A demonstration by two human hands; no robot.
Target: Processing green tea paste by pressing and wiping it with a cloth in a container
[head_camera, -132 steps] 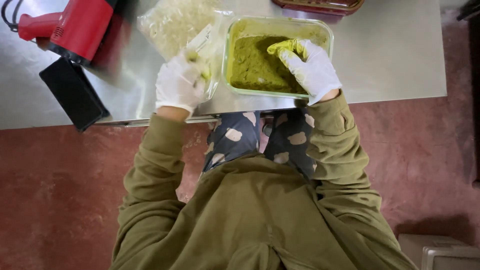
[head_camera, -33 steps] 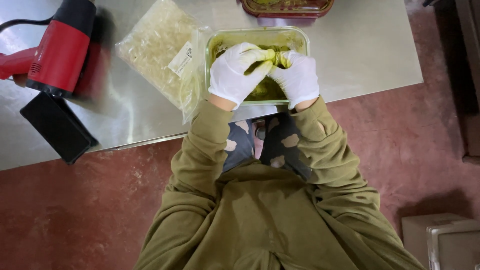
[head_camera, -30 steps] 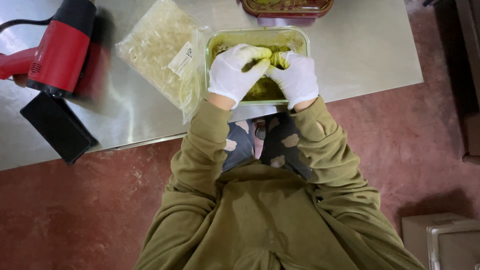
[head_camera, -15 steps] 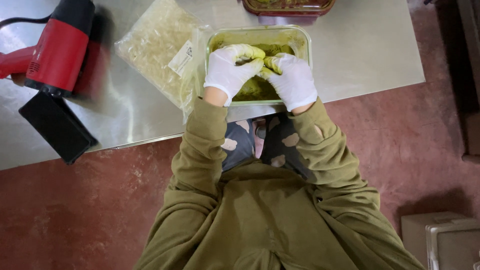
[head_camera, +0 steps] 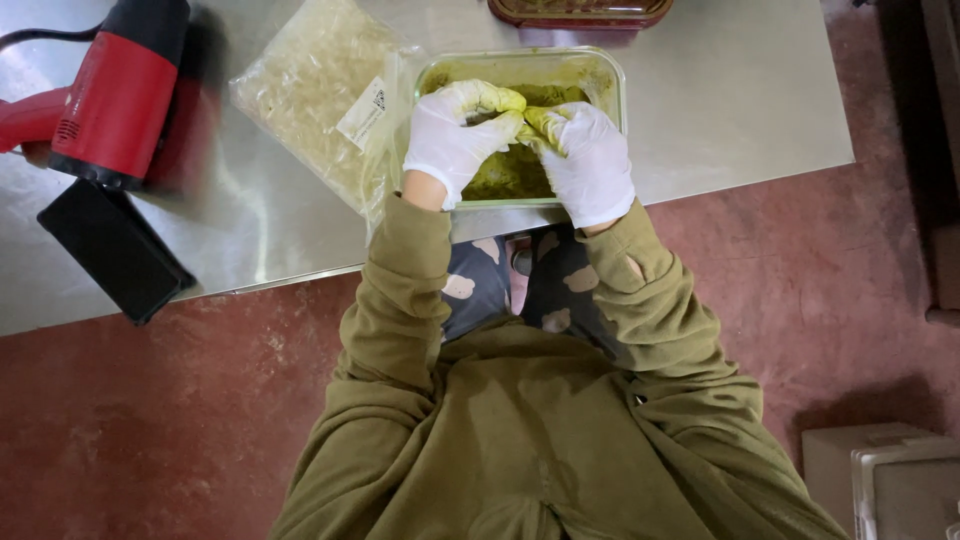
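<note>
Both gloved hands are working over the clear rectangular container [head_camera: 610, 80] of green paste [head_camera: 505, 175] on the steel table [head_camera: 720, 110]. The left hand [head_camera: 452, 140] and right hand [head_camera: 590, 160] are curling, fingertips pinching one paste lump [head_camera: 528, 118] between them.

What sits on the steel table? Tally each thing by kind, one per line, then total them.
Clear containers of green paste: 1
Dark red containers: 1
Clear bags of pale shreds: 1
Red heat guns: 1
Flat black slabs: 1
Gloved hands over the paste, left hand and right hand: 2
Total: 7
</note>
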